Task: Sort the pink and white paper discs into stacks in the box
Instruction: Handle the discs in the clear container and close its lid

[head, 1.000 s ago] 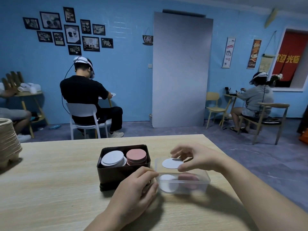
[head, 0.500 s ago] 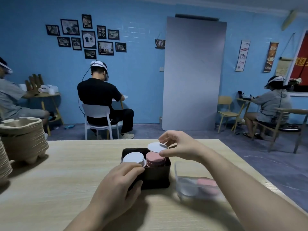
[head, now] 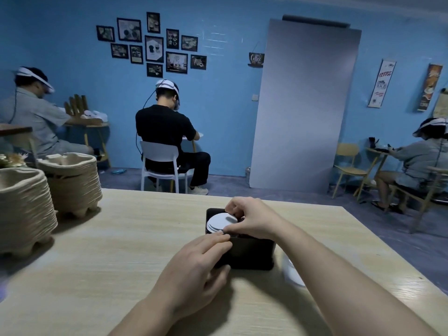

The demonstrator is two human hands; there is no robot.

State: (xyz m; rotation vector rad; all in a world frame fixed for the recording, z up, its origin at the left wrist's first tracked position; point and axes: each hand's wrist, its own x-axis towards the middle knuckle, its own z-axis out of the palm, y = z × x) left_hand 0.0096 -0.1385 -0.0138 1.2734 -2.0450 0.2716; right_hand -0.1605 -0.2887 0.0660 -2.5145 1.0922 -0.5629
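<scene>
White discs (head: 219, 221) stacked in black box (head: 252, 253), left side.

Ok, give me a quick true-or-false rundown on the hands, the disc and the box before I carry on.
1. The right hand pinches a white disc over the black box. True.
2. The left hand hangs free, clear of the box. False: it grips the box's near left corner.
3. The disc sits above the white stack in the box. True.
4. The pulp tray stacks stand right of the box. False: they stand to its left.
</scene>
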